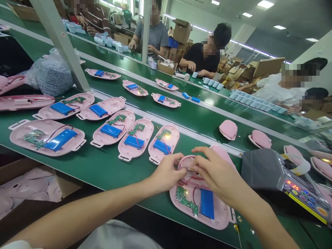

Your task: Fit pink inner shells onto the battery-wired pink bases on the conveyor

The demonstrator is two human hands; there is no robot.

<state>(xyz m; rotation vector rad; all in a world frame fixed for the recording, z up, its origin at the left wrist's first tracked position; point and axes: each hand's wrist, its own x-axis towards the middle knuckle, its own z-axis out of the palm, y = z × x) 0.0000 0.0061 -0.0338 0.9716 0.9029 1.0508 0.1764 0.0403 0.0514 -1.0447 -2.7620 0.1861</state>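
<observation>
A pink plastic housing shell lies on the green conveyor belt, right under the person's hands, and looks light and stiff, best held by its rim. The left hand curls closed on a small round pink ring; the right hand arches half-open beside it, though whether it pinches anything is hard to tell. In the shell sit a blue battery and a green circuit board, with thin red wires that look fragile.
</observation>
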